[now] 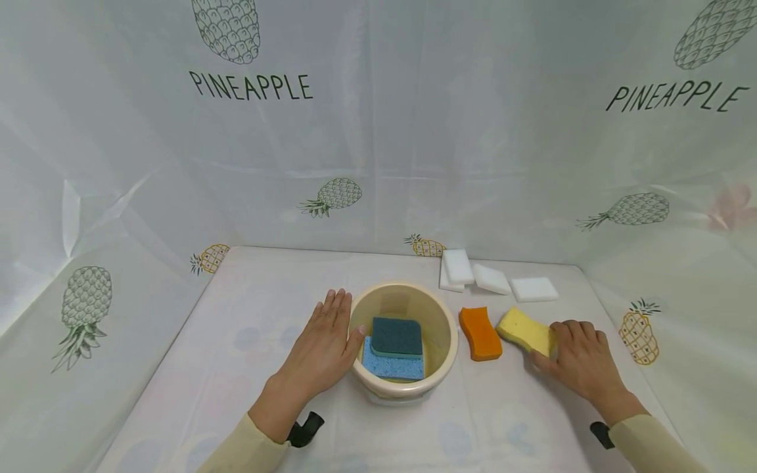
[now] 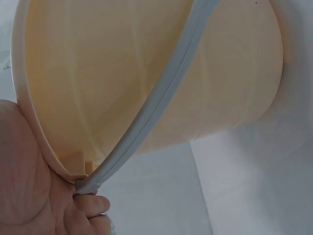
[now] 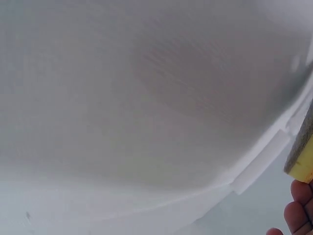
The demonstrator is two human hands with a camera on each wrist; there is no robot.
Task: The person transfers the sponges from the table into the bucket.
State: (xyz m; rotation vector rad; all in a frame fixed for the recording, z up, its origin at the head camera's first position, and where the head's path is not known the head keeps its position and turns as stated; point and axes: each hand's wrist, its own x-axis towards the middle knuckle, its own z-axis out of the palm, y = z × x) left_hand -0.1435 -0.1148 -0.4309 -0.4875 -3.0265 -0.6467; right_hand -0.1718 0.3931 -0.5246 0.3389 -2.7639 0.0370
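Observation:
A cream bucket (image 1: 447, 358) holds a dark green sponge (image 1: 396, 337) on top of a light blue sponge (image 1: 384, 366). My left hand (image 1: 322, 341) rests against the bucket's left rim, fingers straight and thumb over the edge. In the left wrist view the grey bucket handle (image 2: 146, 115) meets the rim beside that hand. Over on the right, my right hand (image 1: 582, 358) pinches the end of a yellow sponge (image 1: 526, 330) between thumb and fingers. The right wrist view shows a grey layer on this yellow sponge (image 3: 303, 164). An orange sponge (image 1: 480, 334) lies between the bucket and the yellow sponge.
Several white sponge blocks (image 1: 534, 289) lie along the back of the table, right of the bucket. A pale cloth (image 1: 248, 295) covers the table, and pineapple-printed sheeting (image 1: 414, 151) rises behind it and at both sides.

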